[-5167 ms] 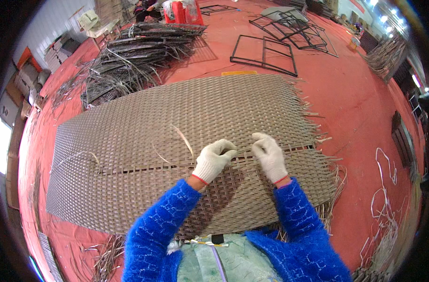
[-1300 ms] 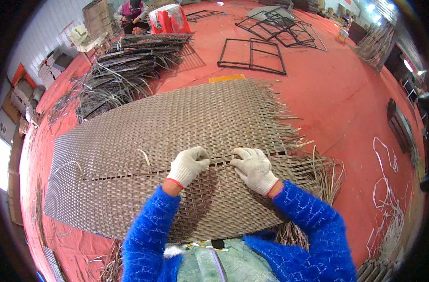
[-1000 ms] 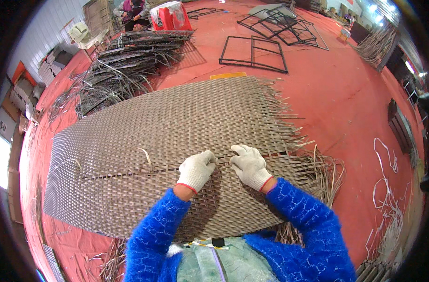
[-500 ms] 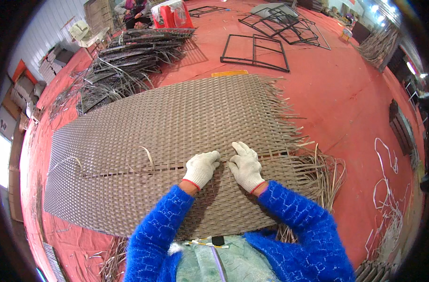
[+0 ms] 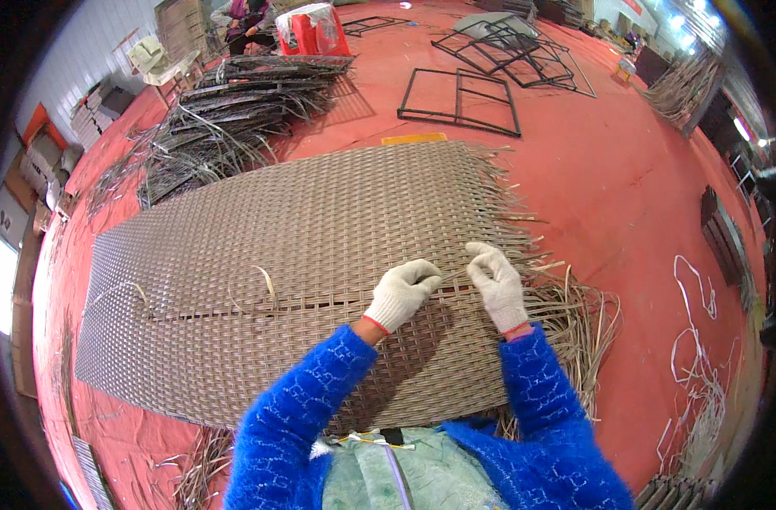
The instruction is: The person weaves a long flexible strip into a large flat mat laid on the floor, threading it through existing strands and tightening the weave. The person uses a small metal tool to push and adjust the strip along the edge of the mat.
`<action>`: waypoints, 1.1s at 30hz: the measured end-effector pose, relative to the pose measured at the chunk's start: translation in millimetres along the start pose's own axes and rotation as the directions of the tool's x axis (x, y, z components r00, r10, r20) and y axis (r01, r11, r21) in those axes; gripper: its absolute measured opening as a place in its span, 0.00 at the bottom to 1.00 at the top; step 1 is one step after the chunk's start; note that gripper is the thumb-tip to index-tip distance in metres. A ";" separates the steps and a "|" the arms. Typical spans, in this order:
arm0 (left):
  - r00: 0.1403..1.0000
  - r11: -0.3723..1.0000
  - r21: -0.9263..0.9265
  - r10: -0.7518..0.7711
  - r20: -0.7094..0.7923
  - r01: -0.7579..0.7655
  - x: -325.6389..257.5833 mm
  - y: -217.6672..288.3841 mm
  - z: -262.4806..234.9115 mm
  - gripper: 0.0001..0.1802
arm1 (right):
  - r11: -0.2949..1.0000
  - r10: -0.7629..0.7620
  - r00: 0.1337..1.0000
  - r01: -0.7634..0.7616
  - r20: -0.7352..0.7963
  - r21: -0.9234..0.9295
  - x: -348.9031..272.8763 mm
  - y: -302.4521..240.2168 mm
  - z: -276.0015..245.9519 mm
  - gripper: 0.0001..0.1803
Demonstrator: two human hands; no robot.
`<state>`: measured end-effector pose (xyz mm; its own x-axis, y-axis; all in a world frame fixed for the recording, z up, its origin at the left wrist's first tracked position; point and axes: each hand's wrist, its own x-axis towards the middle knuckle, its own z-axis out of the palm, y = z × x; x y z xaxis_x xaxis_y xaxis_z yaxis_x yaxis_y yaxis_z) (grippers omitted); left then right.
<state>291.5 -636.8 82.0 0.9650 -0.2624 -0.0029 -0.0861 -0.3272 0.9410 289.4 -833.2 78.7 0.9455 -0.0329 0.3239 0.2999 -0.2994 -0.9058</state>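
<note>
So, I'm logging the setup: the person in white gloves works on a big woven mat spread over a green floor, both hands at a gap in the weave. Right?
Not quite: the floor is red, not green, as the head view shows. The rest holds: the left hand and right hand, in white gloves, are at a gap in the big woven mat.

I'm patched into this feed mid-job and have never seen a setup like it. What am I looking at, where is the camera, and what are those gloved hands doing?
There is no machine here: a person works with two hands in white knit gloves, wearing fuzzy blue sleeves. The single picture comes from a wide fisheye camera on that person's head, looking down, so straight edges bend near the rim. On the red floor lies a large grey-brown woven wicker mat, with a long open slit running across it and loose strip ends fraying at its right edge. The left hand and right hand pinch a thin strip between them, right at the slit. Farther off lie a pile of loose wicker strips and black metal frames.
</note>
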 end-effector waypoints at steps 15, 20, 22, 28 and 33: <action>0.991 0.884 0.455 -0.131 0.022 0.106 -7.3 14.4 -20.9 0.08 | 0.650 -0.138 0.903 0.392 0.406 -0.651 -16.1 11.0 18.3 0.08; 0.983 0.859 0.490 -0.183 0.023 0.148 -1.8 8.4 -16.6 0.08 | 0.560 -0.075 0.921 0.355 0.381 -0.748 -24.4 22.4 29.0 0.11; 0.974 0.851 0.498 -0.220 0.055 0.164 0.7 3.4 -14.2 0.08 | 0.545 -0.050 0.924 0.343 0.378 -0.765 -26.3 26.3 31.8 0.13; 0.978 0.871 0.478 -0.183 0.098 0.115 2.8 -9.7 -12.5 0.08 | 0.723 -0.067 0.973 0.199 0.220 -0.661 -30.2 31.6 36.1 0.08; 0.991 0.802 0.589 0.017 0.134 -0.094 7.3 0.0 3.9 0.09 | 0.916 -0.006 1.000 -0.005 -0.027 -0.401 -21.1 29.2 29.8 0.04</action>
<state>297.5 -642.2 80.7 0.9213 -0.3875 -0.0326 -0.3055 -0.7730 0.5560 282.0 -812.9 37.3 0.9400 -0.0566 0.3364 0.2188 -0.6564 -0.7219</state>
